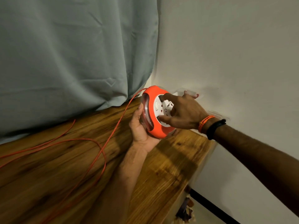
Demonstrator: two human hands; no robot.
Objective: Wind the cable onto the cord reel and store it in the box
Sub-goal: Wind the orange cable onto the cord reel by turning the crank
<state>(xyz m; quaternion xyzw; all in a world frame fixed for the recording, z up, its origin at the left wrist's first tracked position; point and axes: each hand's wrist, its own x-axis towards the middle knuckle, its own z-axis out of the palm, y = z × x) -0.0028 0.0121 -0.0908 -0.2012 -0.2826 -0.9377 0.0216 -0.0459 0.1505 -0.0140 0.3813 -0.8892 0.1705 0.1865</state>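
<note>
An orange round cord reel point(151, 110) with a white socket face is held upright above the far right corner of the wooden table point(169, 172). My left hand point(140, 128) cups it from below and behind. My right hand point(179, 113) rests on the white face, its index finger and thumb pressed into the centre disc. A thin orange cable point(103, 152) leaves the top of the reel and lies in loose loops across the table toward the left edge. No box is in view.
A grey-green curtain point(72, 54) hangs behind the table on the left. A pale wall point(234, 62) stands on the right, close to the reel. Below the table's right end, some small items point(186, 209) lie on the floor.
</note>
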